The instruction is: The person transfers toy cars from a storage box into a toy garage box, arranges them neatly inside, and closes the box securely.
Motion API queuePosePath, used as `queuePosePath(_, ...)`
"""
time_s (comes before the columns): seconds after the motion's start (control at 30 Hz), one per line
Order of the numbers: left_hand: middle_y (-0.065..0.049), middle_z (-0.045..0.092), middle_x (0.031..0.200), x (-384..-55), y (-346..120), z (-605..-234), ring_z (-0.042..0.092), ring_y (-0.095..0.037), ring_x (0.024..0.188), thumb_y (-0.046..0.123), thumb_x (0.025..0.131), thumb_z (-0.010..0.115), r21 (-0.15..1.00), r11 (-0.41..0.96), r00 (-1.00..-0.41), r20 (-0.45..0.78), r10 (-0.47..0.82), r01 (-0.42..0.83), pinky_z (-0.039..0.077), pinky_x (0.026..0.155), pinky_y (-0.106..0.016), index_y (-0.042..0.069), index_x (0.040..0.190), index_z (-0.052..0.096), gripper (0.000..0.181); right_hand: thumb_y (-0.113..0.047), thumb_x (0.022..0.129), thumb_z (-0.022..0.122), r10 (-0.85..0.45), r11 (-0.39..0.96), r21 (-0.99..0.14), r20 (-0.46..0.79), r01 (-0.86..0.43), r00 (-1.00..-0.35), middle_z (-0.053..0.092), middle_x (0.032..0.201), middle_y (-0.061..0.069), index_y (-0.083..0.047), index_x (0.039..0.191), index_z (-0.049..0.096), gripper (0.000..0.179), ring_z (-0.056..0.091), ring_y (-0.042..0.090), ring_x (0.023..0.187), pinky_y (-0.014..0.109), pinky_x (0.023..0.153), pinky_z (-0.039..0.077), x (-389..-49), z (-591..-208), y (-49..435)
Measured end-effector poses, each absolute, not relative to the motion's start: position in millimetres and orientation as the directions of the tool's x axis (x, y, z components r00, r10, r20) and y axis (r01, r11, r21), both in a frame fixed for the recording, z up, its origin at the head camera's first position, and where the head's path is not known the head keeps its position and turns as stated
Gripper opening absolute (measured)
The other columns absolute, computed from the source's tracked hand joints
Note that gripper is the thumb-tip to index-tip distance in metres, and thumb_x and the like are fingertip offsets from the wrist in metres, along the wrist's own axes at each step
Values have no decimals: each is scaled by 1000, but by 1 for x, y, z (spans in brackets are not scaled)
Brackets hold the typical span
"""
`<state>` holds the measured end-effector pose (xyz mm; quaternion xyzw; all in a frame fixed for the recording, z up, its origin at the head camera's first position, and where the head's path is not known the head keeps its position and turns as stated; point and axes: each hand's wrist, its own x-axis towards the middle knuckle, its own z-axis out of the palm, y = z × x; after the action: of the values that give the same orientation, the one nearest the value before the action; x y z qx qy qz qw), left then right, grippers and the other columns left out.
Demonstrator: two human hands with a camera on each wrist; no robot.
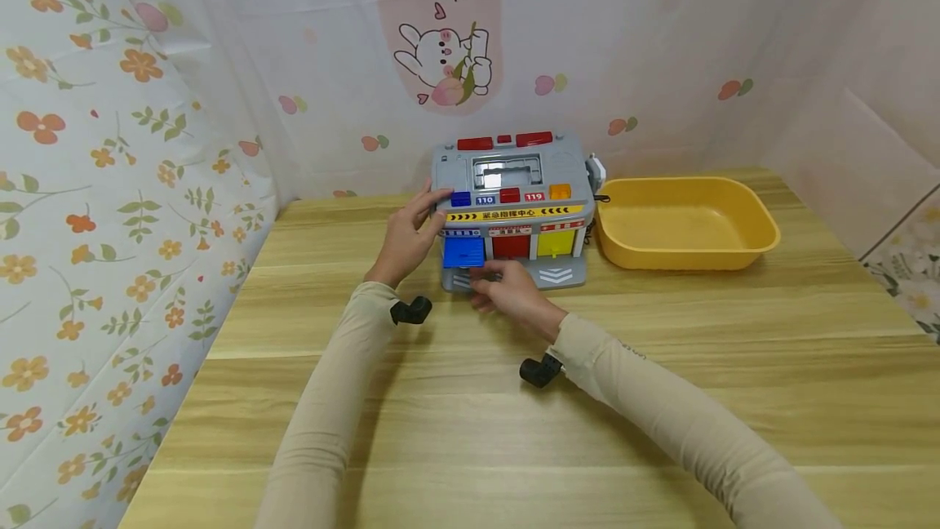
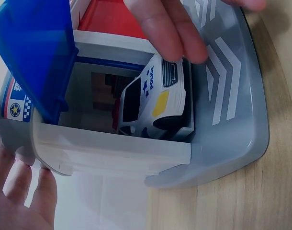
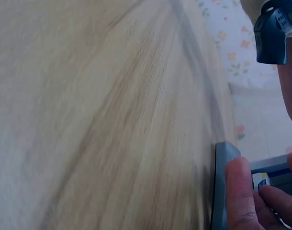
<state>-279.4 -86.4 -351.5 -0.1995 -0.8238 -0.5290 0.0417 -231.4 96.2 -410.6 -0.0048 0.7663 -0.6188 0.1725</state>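
Observation:
A grey toy rescue station [image 1: 569,174] stands upright at the back of the table. Its blue door [image 1: 464,254] is raised, and a white toy police car [image 2: 148,103] sits in the bay beneath, nose outward. My left hand [image 1: 406,242] rests on the station's left upper corner, one finger along the roof edge and the thumb by the front. Fingertips of my right hand [image 1: 517,296] touch the car's front end, with the thumb apart from it in the left wrist view. The car is mostly hidden in the head view.
A yellow plastic tub [image 1: 690,260] stands right of the station. The red door [image 1: 510,246] and yellow door [image 1: 556,244] are down. A grey ramp with white chevrons [image 1: 556,276] juts out in front. Patterned cloth [image 1: 316,104] hangs behind the wooden table [image 1: 455,431].

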Motion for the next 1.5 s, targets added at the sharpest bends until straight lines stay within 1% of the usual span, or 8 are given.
queuePosePath(0.37,-16,28,165,-279,-88,-350,23,-31,156,11,104,51,861,351,-918,278,282,369,33,121,-49,5,142,56,39,-15,101,58,-251,361,-915,-282,181,-926,63,126,16,-4,135,57,35,70,22,83,32,75,63,-236,-410,96)
queuePosePath(0.63,-17,28,165,-279,-87,-350,22,-32,156,10,103,51,862,353,-920,275,278,364,33,122,-49,5,141,57,39,-23,100,59,-345,477,-867,-331,140,-878,74,100,14,-10,138,50,40,61,21,58,30,57,55,-237,-404,98)
queuePosePath(0.9,-16,26,166,-279,-87,-350,21,-31,157,12,104,50,866,352,-923,264,281,355,32,122,-49,7,142,56,39,-21,101,59,-357,470,-876,-303,110,-884,75,101,15,-14,147,45,49,61,20,61,30,61,57,-238,-405,104)
queuePosePath(1.0,-15,26,166,-280,-87,-350,21,-30,157,13,104,50,867,348,-922,266,283,357,32,122,-49,7,142,56,39,-22,100,59,-364,489,-867,-304,97,-881,75,101,15,-11,142,51,44,63,20,62,30,62,58,-238,-403,105)
queuePosePath(1.13,-16,27,165,-280,-86,-351,22,-31,157,13,104,51,865,342,-918,278,285,368,32,122,-49,6,142,56,39,-23,100,61,-356,533,-845,-269,41,-895,74,99,13,-6,126,64,32,66,23,67,29,63,57,-235,-398,108)
queuePosePath(1.27,-16,26,165,-280,-86,-351,22,-31,157,13,104,51,863,350,-920,276,280,365,33,122,-49,7,142,56,39,-19,98,61,-342,569,-818,-142,-84,-929,73,94,12,-4,112,72,23,66,20,66,26,61,54,-230,-390,111)
queuePosePath(1.4,-15,27,165,-280,-87,-351,21,-30,157,12,104,51,863,355,-922,270,279,360,32,122,-49,6,142,56,39,-15,96,63,-306,589,-789,-17,-175,-952,72,90,10,-2,103,73,18,64,18,68,26,62,51,-228,-381,115)
queuePosePath(1.5,-15,28,165,-279,-87,-351,21,-30,157,12,104,51,864,357,-923,266,278,356,32,122,-49,6,142,56,39,-12,95,64,-288,604,-765,54,-225,-956,72,90,9,-3,99,72,13,62,19,75,26,66,51,-230,-373,118)
